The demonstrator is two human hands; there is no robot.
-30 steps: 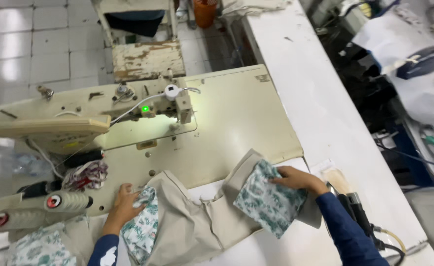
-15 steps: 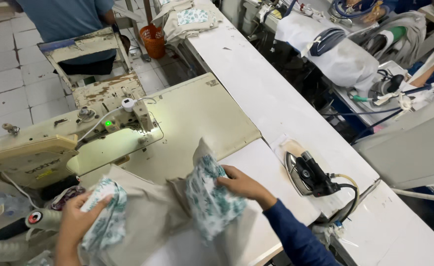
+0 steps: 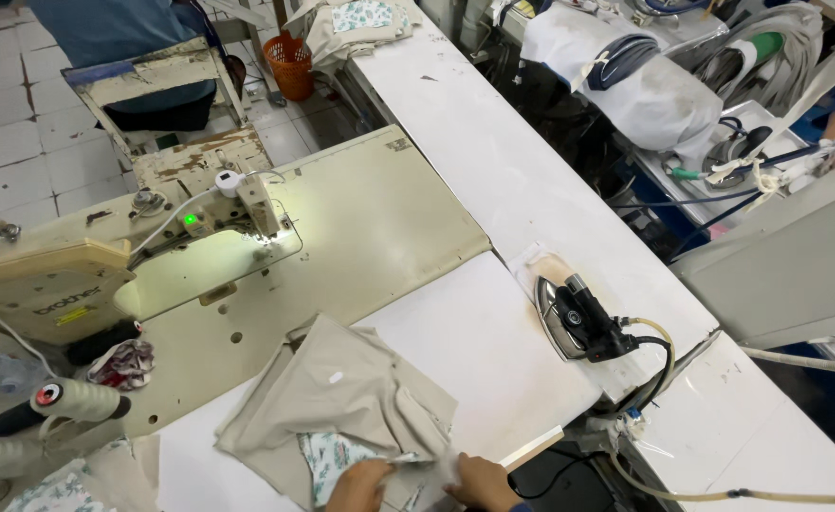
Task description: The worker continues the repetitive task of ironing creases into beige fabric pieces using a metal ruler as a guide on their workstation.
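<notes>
2 bare hands meet at the near edge of the white bench [image 3: 493,351], the left hand [image 3: 358,485] and the right hand [image 3: 482,482] both pinching a beige garment [image 3: 341,398] with floral lining. An iron [image 3: 574,318] rests at the bench's right edge, beside a sewing machine [image 3: 104,275].

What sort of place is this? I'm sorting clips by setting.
Most likely a garment sewing workshop: an industrial sewing machine set into a worktable, a pressing iron on the long bench, and both hands on beige fabric.
</notes>
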